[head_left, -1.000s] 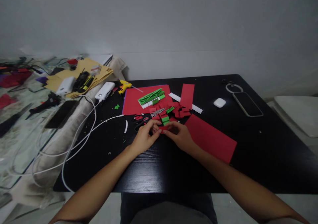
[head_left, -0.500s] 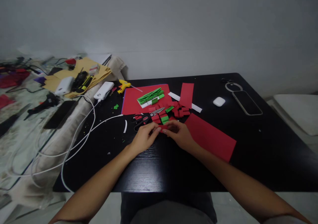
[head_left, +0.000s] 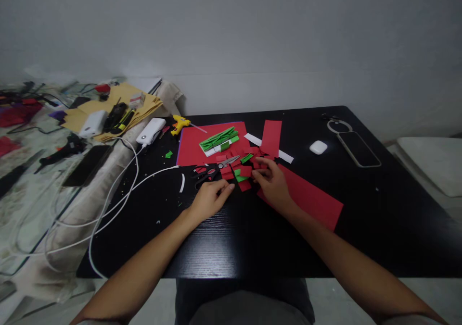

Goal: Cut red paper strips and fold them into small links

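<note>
The small red paper piece (head_left: 246, 171) is at the fingertips of your right hand (head_left: 273, 184), just left of your thumb; the fingers are bent and drawn close together, seemingly pinching its edge. Your left hand (head_left: 210, 197) lies loosely curled near the table, thumb close to the forefinger. Nothing shows in it, though you cannot tell what the folded fingers hide.

Right beside your right fingertips, a green paper piece (head_left: 238, 176) lies partly behind the red one, with another red piece (head_left: 244, 186) just nearer to you. Past your left fingertips lie the scissors (head_left: 218, 167), blades pointing away toward the pile. A red sheet (head_left: 314, 201) reaches out from under your right hand and wrist.

Beyond both hands, folded green strips (head_left: 219, 140) rest on a larger red sheet (head_left: 191, 146). Ahead of your right hand, a red strip (head_left: 272, 135) crosses a white strip (head_left: 287, 157). Left of your left hand is a curved white scrap (head_left: 182, 183). Well to the right of your right hand are a white case (head_left: 318, 147) and a phone (head_left: 359, 149).
</note>
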A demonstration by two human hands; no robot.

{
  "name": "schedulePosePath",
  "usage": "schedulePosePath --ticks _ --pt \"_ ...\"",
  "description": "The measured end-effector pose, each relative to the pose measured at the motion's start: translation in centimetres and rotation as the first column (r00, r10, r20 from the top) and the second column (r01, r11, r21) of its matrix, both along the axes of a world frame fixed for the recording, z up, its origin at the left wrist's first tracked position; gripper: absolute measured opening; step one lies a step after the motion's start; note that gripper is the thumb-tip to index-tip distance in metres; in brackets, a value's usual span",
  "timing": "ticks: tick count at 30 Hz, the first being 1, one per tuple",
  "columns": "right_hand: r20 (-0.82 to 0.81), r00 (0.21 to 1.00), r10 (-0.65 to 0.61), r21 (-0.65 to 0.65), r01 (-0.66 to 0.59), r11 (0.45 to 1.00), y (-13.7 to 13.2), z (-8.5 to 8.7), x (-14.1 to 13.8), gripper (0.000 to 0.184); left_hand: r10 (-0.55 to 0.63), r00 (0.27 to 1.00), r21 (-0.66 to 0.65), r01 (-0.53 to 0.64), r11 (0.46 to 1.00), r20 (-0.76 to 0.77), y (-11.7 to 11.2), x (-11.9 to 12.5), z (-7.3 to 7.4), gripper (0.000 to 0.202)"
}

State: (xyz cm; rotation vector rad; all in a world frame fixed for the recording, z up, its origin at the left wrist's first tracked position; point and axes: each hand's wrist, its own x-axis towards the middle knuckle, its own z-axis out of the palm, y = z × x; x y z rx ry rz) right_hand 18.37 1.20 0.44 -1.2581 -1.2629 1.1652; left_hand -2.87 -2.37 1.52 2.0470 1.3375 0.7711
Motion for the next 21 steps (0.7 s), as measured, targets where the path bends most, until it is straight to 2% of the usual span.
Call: schedulePosePath --ticks 9,14,18,21 --pt "0.035 0.999 -0.028 0.041 0.027 0.999 0.32 0.07 0.37 0.028 -0.006 1.000 0.044 0.006 0.999 -0.010 0.10 -0.14 -0.17 0.037" --pt "0.031 0.999 -0.013 0.057 0.011 0.998 0.28 -0.08 0.29 0.027 -0.135 0.989 0.013 0.135 0.991 0.055 -0.02 -0.79 0.23 0.024" --pt "0.033 0.999 -0.015 0.055 0.013 0.998 0.10 -0.19 0.13 0.028 -0.078 0.995 0.039 0.075 0.996 0.070 0.01 -0.89 -0.02 0.026" --pt "0.028 1.000 0.006 0.055 -0.008 0.998 -0.10 -0.02 0.01 0.019 -0.047 0.997 0.091 0.041 0.995 0.055 0.12 -0.74 -0.36 0.027"
